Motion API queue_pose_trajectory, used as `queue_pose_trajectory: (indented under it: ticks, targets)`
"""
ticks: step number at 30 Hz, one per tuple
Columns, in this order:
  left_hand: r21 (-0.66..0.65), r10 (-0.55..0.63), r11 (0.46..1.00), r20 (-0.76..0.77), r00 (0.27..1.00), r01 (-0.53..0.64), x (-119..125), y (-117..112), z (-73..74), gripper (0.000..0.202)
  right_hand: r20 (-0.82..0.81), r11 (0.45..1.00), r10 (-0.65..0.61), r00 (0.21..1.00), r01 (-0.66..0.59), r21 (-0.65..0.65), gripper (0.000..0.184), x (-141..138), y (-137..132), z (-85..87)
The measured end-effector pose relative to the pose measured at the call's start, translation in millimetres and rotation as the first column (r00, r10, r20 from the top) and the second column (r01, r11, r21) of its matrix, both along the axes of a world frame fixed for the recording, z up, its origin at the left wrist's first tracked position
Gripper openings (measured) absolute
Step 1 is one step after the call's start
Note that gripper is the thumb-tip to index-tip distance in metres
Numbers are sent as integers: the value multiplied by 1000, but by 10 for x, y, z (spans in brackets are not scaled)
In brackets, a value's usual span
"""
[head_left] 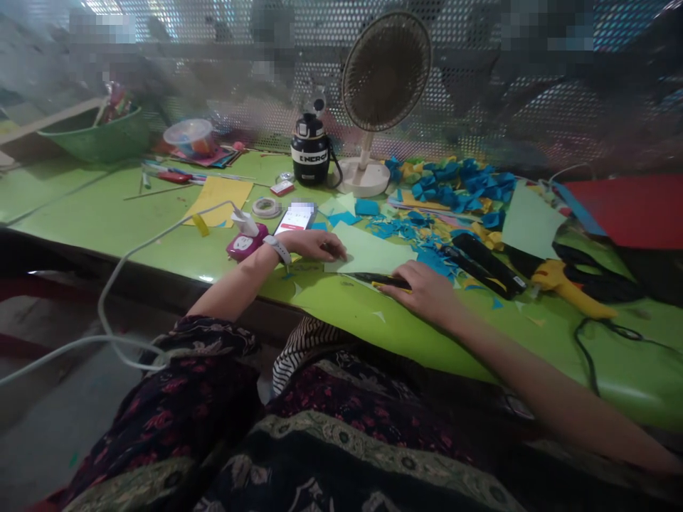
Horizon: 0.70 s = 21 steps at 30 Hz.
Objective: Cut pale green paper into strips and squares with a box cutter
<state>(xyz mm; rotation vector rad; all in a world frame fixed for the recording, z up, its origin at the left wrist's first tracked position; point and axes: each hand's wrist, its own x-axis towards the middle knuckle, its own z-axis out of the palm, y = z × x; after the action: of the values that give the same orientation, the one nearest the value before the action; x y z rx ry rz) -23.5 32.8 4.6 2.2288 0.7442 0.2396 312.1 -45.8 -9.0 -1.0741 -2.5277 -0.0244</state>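
**A:** Where did the green sheet (371, 249) lie?

**B:** On the counter (90, 213), straight ahead of the person, its long axis seeming to run left to right.

**A:** Which hand was nearer?

**B:** The left hand (314, 245) touched its left edge, the fingers (334, 249) together and resting on the paper, holding nothing. The right hand (421, 288) sat by its near right corner, the fingers (405, 279) closed over a cutter (373, 280) that lay along the sheet's near edge.

**A:** And farther out?

**B:** Blue scraps (448, 181) lay beyond the sheet, a glue gun (565, 288) off to the right, and a phone (293, 219) just past the left wrist.
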Motion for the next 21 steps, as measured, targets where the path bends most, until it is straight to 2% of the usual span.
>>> queue_pose_trajectory:
  ticks: [15, 19, 21]
  targets:
    - [13, -13, 1000, 9, 1000, 13, -5, 10, -7, 34, 34, 996, 85, 996, -85, -13, 49, -245, -9, 34]
    - [52, -15, 999, 14, 1000, 15, 7, -48, 8, 32, 40, 984, 180, 983, -180, -3, 47, -190, -163, 51]
    - [95, 40, 994, 42, 998, -44, 35, -109, 8, 31, 46, 980, 200, 979, -201, 9, 45, -119, -278, 67]
